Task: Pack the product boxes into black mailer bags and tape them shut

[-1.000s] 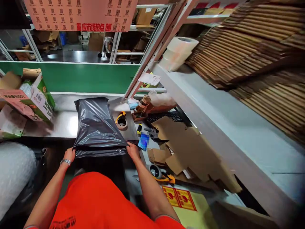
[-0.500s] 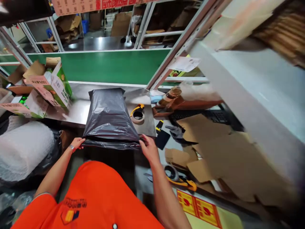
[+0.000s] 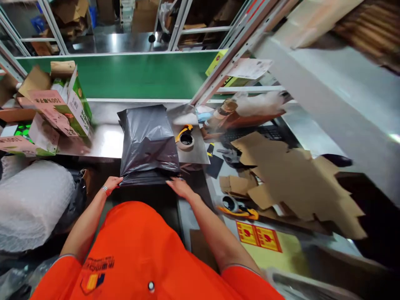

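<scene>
The left hand (image 3: pixel 111 182) is lying open, unclenched, on the near left corner of a black mailer (image 3: pixel 146 141), and the right hand (image 3: pixel 181 187) is resting relaxed with its fingertips at the mailer's near edge, with neither visibly grasping it. The mailer is lying flat across the front edge of a steel table (image 3: pixel 106 141). A tape roll (image 3: pixel 185 141) is sitting just right of the mailer, a carton (image 3: pixel 75 112) is standing left of it, bubble wrap (image 3: pixel 31 204) is bulging lower left of it, and cardboard (image 3: pixel 290 183) is spreading well right of it.
</scene>
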{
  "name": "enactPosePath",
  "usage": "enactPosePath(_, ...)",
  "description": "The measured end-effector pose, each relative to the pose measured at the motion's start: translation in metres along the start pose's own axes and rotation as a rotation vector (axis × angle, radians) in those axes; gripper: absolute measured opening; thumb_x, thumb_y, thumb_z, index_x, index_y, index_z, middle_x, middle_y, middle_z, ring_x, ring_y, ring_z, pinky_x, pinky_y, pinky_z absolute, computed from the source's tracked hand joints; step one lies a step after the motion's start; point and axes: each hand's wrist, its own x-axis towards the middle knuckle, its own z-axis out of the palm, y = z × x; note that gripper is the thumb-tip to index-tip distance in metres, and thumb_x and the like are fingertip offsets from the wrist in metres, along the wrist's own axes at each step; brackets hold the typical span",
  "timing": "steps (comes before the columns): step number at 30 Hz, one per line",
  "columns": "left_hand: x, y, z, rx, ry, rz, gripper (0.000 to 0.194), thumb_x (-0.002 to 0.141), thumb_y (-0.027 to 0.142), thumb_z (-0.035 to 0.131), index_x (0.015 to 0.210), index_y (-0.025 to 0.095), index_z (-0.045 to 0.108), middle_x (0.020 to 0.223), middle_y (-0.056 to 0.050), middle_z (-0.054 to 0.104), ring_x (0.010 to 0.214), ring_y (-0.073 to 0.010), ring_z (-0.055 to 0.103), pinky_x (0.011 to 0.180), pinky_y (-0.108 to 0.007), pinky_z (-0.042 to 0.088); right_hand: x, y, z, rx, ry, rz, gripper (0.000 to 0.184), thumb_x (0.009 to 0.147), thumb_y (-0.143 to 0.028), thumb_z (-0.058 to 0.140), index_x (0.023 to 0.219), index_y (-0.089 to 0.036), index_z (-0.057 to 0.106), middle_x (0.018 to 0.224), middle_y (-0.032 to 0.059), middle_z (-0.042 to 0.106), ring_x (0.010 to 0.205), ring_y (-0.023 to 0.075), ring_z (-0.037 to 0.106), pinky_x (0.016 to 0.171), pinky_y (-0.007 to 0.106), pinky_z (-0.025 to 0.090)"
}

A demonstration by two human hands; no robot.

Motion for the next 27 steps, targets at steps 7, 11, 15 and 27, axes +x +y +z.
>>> enactPosePath(7,0.017,-0.010,-0.005,-0.148,-0.147,-0.078,0.059,0.056,0.063,0.100,0.065,0.013,0.071,0.064,-0.001,0.064,0.065,-0.0119,0.057,0.070,-0.029,0.047,-0.015,-0.069,0.012,0.089,0.400,0.001,0.030,0.103,-0.040,0.063,0.106,-0.022,0.086,0.135,0.0158,0.076,0.130,0.0327,0.068,0.119,0.053,0.052)
enactPosePath(11,0.019,-0.004,-0.009,-0.210,-0.221,-0.115,0.058,0.055,0.059,0.103,0.074,0.011,0.075,0.072,-0.005,0.072,0.071,-0.0151,0.065,0.073,-0.031,0.051,0.021,-0.169,0.046,0.332,0.240,-0.311,0.029,0.104,-0.043,0.067,0.120,-0.028,0.086,0.113,0.0092,0.077,0.103,0.0229,0.071,0.095,0.038,0.059)
enactPosePath(15,0.019,0.001,-0.009,-0.262,-0.250,-0.131,0.049,0.064,0.051,0.101,0.081,0.011,0.077,0.076,-0.008,0.076,0.076,-0.0175,0.071,0.075,-0.031,0.053,0.042,-0.210,0.070,0.381,0.103,-0.298,0.028,0.099,-0.041,0.077,0.123,-0.030,0.086,0.102,0.0049,0.072,0.091,0.0182,0.067,0.082,0.031,0.054)
enactPosePath(27,0.024,0.005,0.000,-0.301,-0.155,-0.156,0.045,0.064,0.044,0.102,0.069,0.012,0.070,0.071,-0.006,0.074,0.068,-0.0147,0.067,0.070,-0.029,0.052,0.025,-0.217,0.078,0.493,0.328,-0.347,0.029,0.104,-0.045,0.069,0.095,-0.026,0.088,0.095,0.0060,0.073,0.085,0.0183,0.067,0.080,0.032,0.054)
